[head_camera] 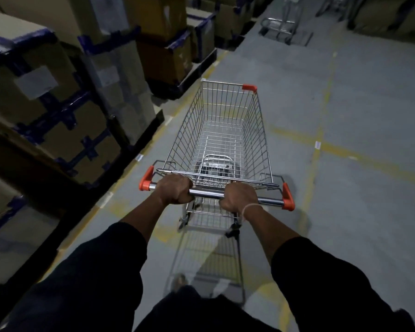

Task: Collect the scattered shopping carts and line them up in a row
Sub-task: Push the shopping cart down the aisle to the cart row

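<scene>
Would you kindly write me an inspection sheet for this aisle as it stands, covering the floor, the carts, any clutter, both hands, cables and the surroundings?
Surface: grey concrete floor with worn yellow lines.
Job's things: a wire shopping cart with red corner caps, basket empty, pointing up the aisle; further metal frames far ahead, too blurred to name.
Clutter: small white labels on the floor.
Grips: left hand and right hand both curl round the cart's handle bar; a pale band sits on the right wrist.
Cables: nothing seen.
Surroundings: stacked cardboard boxes with blue tape line the left side; lighting is dim.
</scene>
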A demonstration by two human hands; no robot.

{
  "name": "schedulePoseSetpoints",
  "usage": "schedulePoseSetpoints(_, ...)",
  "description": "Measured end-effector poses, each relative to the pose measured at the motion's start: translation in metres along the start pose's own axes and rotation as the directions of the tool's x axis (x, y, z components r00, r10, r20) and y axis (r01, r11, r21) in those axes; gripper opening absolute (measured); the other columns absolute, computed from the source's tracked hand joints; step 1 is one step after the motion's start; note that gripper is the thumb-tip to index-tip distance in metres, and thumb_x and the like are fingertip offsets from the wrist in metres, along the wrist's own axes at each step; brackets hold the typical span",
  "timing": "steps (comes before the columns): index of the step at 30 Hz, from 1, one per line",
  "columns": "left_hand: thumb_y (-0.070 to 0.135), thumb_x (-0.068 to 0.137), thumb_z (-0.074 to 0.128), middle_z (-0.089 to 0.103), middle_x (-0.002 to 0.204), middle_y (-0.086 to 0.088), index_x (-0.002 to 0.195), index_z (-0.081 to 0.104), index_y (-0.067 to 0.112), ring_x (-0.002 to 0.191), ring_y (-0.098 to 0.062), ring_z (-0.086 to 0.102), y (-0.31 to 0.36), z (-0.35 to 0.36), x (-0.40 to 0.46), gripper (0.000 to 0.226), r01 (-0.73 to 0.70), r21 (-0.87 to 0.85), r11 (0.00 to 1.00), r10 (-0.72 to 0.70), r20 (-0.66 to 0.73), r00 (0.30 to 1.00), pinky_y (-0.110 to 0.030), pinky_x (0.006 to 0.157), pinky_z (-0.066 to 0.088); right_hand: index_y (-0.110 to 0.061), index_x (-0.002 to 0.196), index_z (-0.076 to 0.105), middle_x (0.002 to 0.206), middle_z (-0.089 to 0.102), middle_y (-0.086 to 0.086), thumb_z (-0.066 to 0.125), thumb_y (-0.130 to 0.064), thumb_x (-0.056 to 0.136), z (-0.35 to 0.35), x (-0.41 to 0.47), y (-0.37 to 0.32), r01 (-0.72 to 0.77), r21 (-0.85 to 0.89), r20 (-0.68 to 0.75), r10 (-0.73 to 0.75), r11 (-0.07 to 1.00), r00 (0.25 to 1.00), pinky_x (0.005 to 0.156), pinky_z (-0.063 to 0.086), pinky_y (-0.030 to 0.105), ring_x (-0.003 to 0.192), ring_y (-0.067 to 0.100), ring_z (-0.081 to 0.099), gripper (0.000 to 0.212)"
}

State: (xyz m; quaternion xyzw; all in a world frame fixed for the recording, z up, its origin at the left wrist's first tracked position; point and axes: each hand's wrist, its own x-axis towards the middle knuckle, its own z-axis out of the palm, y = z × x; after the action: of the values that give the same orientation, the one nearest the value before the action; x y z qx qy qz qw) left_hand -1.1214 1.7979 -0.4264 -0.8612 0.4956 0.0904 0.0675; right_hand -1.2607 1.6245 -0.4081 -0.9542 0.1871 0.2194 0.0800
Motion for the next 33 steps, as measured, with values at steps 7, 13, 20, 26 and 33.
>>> schedulePoseSetpoints(7, 0.05, 0.078, 0.056, 0.071, 0.084, -0.005, 0.074, 0.055, 0.022, 0.083, -0.03, 0.069, -0.014, -0.031, 0.114, 0.028, -0.121, -0.022, 0.992, 0.122, 0.011, 0.993, -0.031, 0.063, 0.043, -0.015, 0.073, 0.061, 0.085, 0.067, 0.008, 0.065, -0.041, 0.082, -0.036, 0.062, 0.05, -0.114, 0.095, -0.076, 0.122, 0.989, 0.99, 0.076, 0.052, 0.035, 0.09, 0.033, 0.069, 0.027)
schedulePoseSetpoints(13, 0.048, 0.081, 0.055, 0.073, 0.093, -0.007, 0.09, 0.069, 0.016, 0.089, -0.03, 0.07, -0.023, -0.057, 0.224, 0.036, -0.197, -0.017, 0.98, 0.197, -0.015, 0.98, -0.034, 0.075, 0.054, -0.016, 0.091, 0.073, 0.096, 0.072, 0.007, 0.064, -0.056, 0.08, -0.075, 0.13, 0.098, -0.231, 0.127, -0.084, 0.242, 0.965, 0.967, 0.079, 0.052, 0.035, 0.095, 0.031, 0.068, 0.042)
schedulePoseSetpoints(20, 0.047, 0.087, 0.053, 0.071, 0.103, -0.008, 0.104, 0.065, 0.015, 0.095, -0.029, 0.068, -0.026, -0.076, 0.33, 0.039, -0.303, 0.065, 0.951, 0.302, 0.019, 0.953, -0.036, 0.08, 0.054, -0.018, 0.102, 0.073, 0.103, 0.073, 0.006, 0.067, -0.049, 0.082, -0.098, 0.177, 0.161, -0.462, 0.14, -0.087, 0.475, 0.876, 0.876, 0.085, 0.057, 0.038, 0.097, 0.029, 0.069, 0.037)
schedulePoseSetpoints(26, 0.052, 0.082, 0.054, 0.073, 0.095, -0.007, 0.099, 0.066, 0.017, 0.086, -0.028, 0.069, -0.028, -0.087, 0.414, 0.041, -0.383, 0.073, 0.921, 0.385, -0.012, 0.923, -0.035, 0.074, 0.055, -0.016, 0.102, 0.073, 0.104, 0.073, 0.008, 0.067, -0.048, 0.085, -0.127, 0.221, 0.204, -0.47, 0.147, -0.091, 0.485, 0.871, 0.87, 0.082, 0.053, 0.036, 0.098, 0.03, 0.069, 0.038)
schedulePoseSetpoints(33, 0.049, 0.08, 0.058, 0.07, 0.08, -0.005, 0.086, 0.068, 0.016, 0.074, -0.027, 0.068, -0.004, -0.113, 0.529, 0.034, -0.415, 0.091, 0.905, 0.419, -0.022, 0.908, -0.03, 0.064, 0.051, -0.017, 0.086, 0.069, 0.094, 0.072, 0.007, 0.065, -0.046, 0.084, -0.165, 0.286, 0.29, -0.463, 0.146, -0.09, 0.478, 0.874, 0.874, 0.08, 0.053, 0.036, 0.093, 0.031, 0.068, 0.029)
